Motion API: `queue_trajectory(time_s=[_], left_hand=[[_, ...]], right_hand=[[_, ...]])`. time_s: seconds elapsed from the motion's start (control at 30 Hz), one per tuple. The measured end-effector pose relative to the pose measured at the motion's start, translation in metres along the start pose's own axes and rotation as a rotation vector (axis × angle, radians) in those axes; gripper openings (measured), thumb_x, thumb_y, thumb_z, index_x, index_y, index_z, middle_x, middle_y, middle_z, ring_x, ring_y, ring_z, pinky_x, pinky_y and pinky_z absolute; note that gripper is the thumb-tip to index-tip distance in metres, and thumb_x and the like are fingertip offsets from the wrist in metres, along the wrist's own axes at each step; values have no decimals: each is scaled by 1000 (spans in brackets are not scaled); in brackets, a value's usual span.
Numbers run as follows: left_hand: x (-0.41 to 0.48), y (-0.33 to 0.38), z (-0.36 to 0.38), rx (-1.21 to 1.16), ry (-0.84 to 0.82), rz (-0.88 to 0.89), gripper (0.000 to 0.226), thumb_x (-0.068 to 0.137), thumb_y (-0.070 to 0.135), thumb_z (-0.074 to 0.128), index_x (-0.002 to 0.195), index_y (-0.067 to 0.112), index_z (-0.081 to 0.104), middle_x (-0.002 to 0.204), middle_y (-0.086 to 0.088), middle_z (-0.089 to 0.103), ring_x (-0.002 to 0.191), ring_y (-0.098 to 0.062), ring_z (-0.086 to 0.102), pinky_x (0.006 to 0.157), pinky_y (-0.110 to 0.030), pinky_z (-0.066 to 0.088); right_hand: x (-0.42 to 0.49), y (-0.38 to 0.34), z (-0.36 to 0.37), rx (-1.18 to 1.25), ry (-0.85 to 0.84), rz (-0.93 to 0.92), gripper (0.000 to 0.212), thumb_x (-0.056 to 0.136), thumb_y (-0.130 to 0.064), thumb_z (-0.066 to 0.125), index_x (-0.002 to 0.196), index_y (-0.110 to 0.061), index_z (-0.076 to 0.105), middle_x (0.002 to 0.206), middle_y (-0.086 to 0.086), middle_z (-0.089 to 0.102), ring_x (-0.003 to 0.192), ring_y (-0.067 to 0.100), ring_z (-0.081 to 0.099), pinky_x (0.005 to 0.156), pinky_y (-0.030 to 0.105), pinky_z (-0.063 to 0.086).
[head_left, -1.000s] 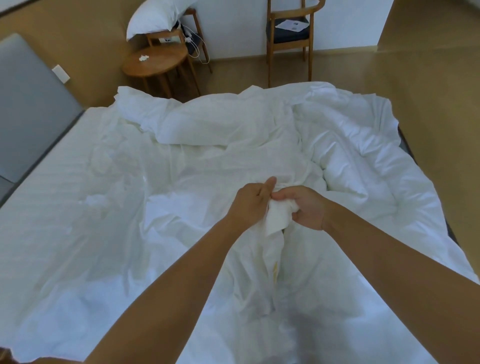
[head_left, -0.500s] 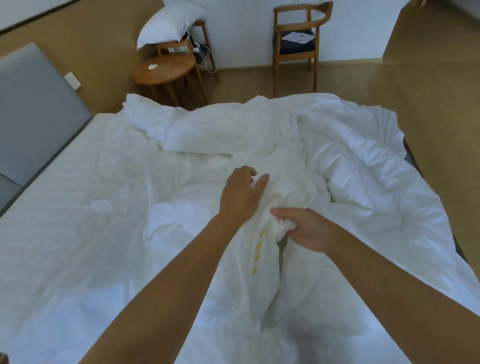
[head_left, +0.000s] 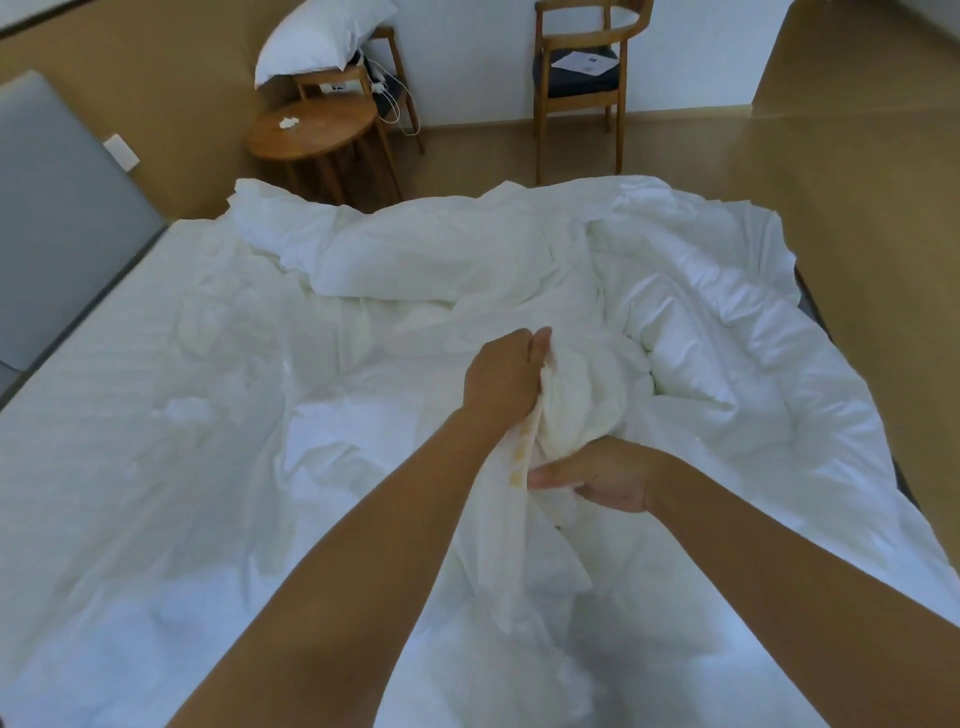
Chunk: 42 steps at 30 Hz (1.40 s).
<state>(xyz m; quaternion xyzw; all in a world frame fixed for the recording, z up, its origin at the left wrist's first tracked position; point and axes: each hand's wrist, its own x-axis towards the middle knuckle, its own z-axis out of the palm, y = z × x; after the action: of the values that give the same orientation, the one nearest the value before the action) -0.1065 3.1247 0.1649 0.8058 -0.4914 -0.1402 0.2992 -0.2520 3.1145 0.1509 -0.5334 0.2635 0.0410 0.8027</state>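
Duvet cover bunched mid-bed, a strip of its edge with yellowish marks hanging down between both arms. Left hand grips the upper gather, fingers curled round the cloth; right hand just below it, thumb and fingers pinching a lower fold. Looks like hunting for the opening or a corner – early stage. Left to do: rest of the bedding lies crumpled across the bed, heaped at the far and right side, nothing spread flat. Pillow off the bed, on a chair by the round table.
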Motion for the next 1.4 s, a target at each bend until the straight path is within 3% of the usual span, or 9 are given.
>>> queue_trajectory(time_s=[0.23,0.7,0.83,0.97,1.07,1.13,1.2,1.33,1.4], left_hand=[[0,-5,5,-22,70,-20,47,102,37,32,59,20,32,59,2,42,67,-21,45,64,-32,31],[-2,-17,13,184,76,-37,47,102,42,26,60,20,31,59,5,40,52,-11,37,50,-27,23],[0,-11,2,-150,151,-144,46,99,40,39,60,17,39,58,4,45,55,-10,42,55,-28,31],[-44,-14,0,-368,338,-137,20,92,31,56,100,13,62,102,6,55,98,-9,49,86,-16,39],[-89,-18,15,-517,319,-375,10,93,32,52,92,24,58,97,10,56,93,-6,54,76,-5,38],[-96,-18,25,-728,46,-568,19,95,26,49,89,13,63,93,-5,67,88,-17,63,79,-27,52],[-91,-14,23,-745,33,-574,23,95,17,49,78,5,59,83,-15,65,77,-25,61,73,-43,49],[-75,-10,12,-481,208,-320,36,99,25,45,64,17,42,63,4,49,56,-6,44,54,-14,36],[-68,-13,12,-376,212,-239,37,99,28,45,64,20,36,59,8,46,52,-3,40,49,-16,33]], right_hand=[[2,-15,-8,681,207,-151,35,71,-21,65,104,-9,69,92,10,72,80,22,71,67,30,56],[0,-6,5,50,122,131,26,83,-2,67,107,-11,63,94,0,72,88,14,68,72,25,56],[-2,-9,8,107,381,115,32,78,-24,75,108,-19,64,87,-8,69,80,5,64,58,19,48],[-7,0,8,161,477,67,37,76,-28,77,109,-17,66,84,-8,71,61,-2,66,41,9,43],[-10,5,12,205,441,64,22,80,-28,74,100,-21,66,71,-18,70,55,-11,62,38,7,41],[-9,6,21,216,373,29,6,87,-22,67,92,-22,64,71,-20,69,57,-13,61,44,3,42],[-7,6,26,186,328,-13,16,90,-20,62,106,-15,65,95,-7,72,82,-3,67,69,10,52],[-15,6,23,216,226,-39,35,85,-16,63,120,-14,59,114,4,68,105,15,65,85,25,53],[-16,8,20,244,166,-56,43,75,-15,67,117,-16,59,111,2,69,103,13,65,81,22,54]])
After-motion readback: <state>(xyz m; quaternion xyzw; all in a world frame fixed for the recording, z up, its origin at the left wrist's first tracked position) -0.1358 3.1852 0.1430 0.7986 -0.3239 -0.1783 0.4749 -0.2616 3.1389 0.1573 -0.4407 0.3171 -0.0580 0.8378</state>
